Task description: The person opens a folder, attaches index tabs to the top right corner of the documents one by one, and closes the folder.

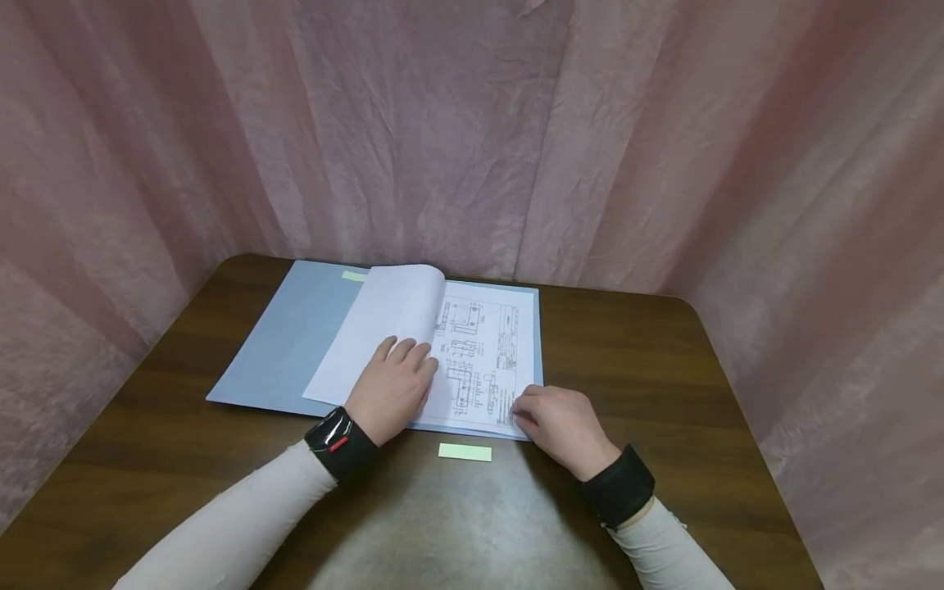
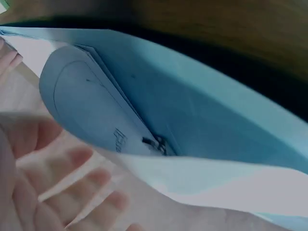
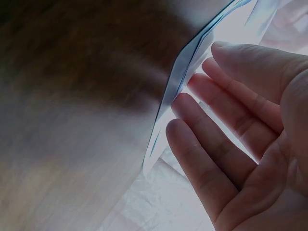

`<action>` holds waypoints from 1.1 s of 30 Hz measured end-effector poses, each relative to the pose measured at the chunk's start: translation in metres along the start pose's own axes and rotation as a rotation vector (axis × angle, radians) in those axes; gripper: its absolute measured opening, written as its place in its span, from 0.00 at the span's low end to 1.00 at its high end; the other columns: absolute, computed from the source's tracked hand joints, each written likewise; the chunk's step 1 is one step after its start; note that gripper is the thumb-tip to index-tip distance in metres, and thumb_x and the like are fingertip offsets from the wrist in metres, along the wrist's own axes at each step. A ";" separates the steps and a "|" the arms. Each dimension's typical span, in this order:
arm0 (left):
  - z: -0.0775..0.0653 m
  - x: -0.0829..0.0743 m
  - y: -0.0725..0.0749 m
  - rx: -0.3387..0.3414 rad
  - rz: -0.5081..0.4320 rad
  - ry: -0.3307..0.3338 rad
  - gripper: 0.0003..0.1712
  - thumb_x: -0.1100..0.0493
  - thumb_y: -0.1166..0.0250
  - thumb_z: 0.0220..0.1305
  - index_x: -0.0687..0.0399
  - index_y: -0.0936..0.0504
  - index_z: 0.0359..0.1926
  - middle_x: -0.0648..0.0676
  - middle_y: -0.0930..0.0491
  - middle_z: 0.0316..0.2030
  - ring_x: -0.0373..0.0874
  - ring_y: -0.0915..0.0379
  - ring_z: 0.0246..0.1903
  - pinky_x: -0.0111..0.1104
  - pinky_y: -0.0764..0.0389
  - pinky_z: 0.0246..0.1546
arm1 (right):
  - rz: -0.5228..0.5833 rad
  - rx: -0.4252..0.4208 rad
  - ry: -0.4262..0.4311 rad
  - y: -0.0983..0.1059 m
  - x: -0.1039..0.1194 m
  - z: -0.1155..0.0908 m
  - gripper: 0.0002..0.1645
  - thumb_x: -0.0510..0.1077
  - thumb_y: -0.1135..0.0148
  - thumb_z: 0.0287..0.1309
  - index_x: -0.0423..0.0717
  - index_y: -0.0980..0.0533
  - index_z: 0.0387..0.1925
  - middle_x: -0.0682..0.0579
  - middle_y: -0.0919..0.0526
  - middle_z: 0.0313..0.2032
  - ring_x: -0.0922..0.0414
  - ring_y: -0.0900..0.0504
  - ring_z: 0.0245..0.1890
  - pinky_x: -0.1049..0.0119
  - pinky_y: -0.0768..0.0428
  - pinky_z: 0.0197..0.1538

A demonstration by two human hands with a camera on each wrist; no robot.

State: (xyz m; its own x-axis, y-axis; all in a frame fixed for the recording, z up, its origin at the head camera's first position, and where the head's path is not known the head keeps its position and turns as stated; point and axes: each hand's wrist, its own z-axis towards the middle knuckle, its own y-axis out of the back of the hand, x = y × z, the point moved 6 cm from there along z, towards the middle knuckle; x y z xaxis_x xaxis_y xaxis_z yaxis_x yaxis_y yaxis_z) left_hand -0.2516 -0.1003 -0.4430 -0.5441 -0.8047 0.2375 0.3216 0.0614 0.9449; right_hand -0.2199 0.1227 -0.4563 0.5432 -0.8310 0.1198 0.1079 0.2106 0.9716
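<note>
A light blue folder (image 1: 283,344) lies spread on the table, with white sheets inside it. One sheet, the turned page (image 1: 398,299), curves over to the left with its blank side up. Beside it on the right shows a page with technical drawings (image 1: 483,328). My left hand (image 1: 394,385) rests on the turned page near the fold, its fingers fairly straight. At the lower right corner of the drawing page, my right hand (image 1: 560,422) touches the paper edge. In the right wrist view, the fingers (image 3: 207,149) are extended and the thumb stands apart from them.
A pale green sticky strip (image 1: 465,452) lies on the wooden table (image 1: 627,360) just below the folder. Another green strip (image 1: 354,276) sits at the folder's top edge. Pink curtains (image 1: 428,123) hang behind the table and at both sides.
</note>
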 end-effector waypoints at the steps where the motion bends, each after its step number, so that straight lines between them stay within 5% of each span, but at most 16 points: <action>1: 0.000 -0.002 -0.003 0.015 -0.008 -0.007 0.22 0.50 0.32 0.62 0.56 0.18 0.53 0.59 0.21 0.53 0.58 0.28 0.55 0.55 0.40 0.64 | 0.002 0.001 0.000 0.000 0.001 0.000 0.06 0.47 0.27 0.53 0.58 0.13 0.36 0.65 0.19 0.32 0.67 0.25 0.30 0.69 0.26 0.35; 12: -0.002 -0.005 -0.013 0.102 -0.081 0.021 0.22 0.52 0.33 0.63 0.61 0.18 0.54 0.60 0.21 0.51 0.52 0.22 0.47 0.44 0.20 0.47 | -0.021 -0.001 0.035 0.000 0.004 0.000 0.08 0.47 0.27 0.53 0.58 0.13 0.37 0.64 0.17 0.34 0.67 0.23 0.32 0.68 0.25 0.37; 33: -0.003 -0.003 -0.012 0.136 -0.093 0.058 0.25 0.52 0.30 0.60 0.58 0.18 0.55 0.60 0.22 0.52 0.52 0.24 0.46 0.44 0.19 0.44 | -0.026 0.005 0.024 -0.001 0.005 0.000 0.08 0.48 0.26 0.53 0.57 0.13 0.37 0.63 0.18 0.33 0.67 0.24 0.31 0.69 0.26 0.35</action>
State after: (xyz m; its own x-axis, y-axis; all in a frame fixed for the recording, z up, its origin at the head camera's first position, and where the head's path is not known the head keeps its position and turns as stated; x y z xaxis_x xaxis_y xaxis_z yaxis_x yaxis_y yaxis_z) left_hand -0.2516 -0.1006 -0.4561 -0.5197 -0.8431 0.1380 0.1623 0.0611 0.9848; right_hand -0.2178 0.1183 -0.4568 0.5604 -0.8233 0.0897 0.1180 0.1865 0.9753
